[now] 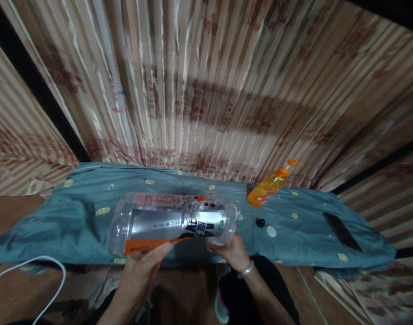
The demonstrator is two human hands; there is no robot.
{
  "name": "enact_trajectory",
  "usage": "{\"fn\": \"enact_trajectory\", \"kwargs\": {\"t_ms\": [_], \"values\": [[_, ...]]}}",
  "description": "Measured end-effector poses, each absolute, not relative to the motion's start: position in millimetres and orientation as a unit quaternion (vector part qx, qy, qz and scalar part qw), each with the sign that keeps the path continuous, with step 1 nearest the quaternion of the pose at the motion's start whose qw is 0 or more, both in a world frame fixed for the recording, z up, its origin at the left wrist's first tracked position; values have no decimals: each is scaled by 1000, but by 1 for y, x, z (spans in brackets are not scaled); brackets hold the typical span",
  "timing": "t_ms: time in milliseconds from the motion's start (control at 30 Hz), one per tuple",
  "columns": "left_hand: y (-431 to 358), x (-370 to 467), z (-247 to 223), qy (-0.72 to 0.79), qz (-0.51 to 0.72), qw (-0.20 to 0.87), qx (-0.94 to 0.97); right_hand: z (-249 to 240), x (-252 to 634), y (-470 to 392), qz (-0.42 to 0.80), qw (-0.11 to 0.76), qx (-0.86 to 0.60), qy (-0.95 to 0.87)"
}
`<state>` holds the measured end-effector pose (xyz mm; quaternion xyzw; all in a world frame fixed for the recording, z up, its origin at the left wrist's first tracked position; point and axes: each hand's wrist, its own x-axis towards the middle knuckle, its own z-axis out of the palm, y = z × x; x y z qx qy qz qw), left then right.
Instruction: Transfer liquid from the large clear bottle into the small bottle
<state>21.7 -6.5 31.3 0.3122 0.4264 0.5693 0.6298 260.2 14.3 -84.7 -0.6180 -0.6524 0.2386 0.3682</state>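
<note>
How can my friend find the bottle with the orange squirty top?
From the striped curtain, go down to the blue-green cloth below it. Right of the clear bottle that the left hand and right hand hold, near the curtain, is the pump bottle. Its orange top sets it apart from the black thing and white disc in front of it.

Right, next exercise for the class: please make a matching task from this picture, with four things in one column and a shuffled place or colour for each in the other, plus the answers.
1. Large bottle
2. Pump bottle
3. Round disc
4. Flat rectangular object

A. Black, towards the right end of the cloth
B. Orange-topped, near the curtain
C. Held by left hand and right hand
D. White, beside a small black item

Pairs: 1-C, 2-B, 3-D, 4-A
</note>
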Motion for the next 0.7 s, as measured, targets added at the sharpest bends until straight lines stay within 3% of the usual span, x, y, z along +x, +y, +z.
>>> {"fn": "enact_trajectory", "kwargs": {"t_ms": [700], "values": [[-6, 20, 27, 452, 560, 621, 311, -82, 260, 15, 234, 368, -611, -660]]}}
